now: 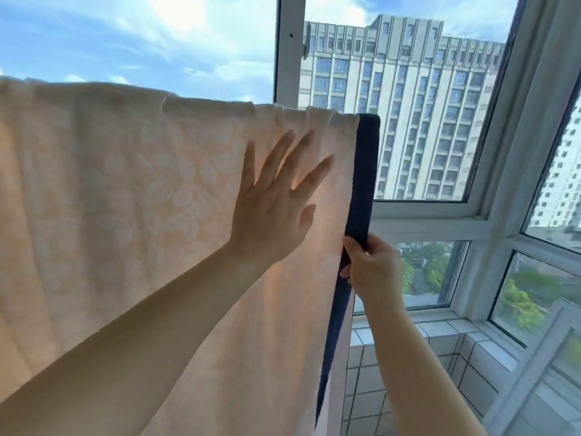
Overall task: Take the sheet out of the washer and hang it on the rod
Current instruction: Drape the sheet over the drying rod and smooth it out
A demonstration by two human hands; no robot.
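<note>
The sheet [125, 184] already hangs over the rod, which is hidden under its top fold. The left hand [273, 196] presses flat, fingers spread, on its face; just right, the right hand [367, 265] grips the dark blue edge [361, 184]. Tugging that edge too hard could drag the cloth off.

You've got the sheet [132, 190] already hung: pale peach, faint white leaf print, draped over the rod, which is hidden under the fold. Top edge runs from upper left down to the right, slightly gathered near the right end. Fabric hangs mostly flat, backlit. Its right side shows a dark navy edge [361, 184] dropping straight down from the fold, then angling left toward the bottom. Can't tell if the navy is the reverse side or a border.
</note>
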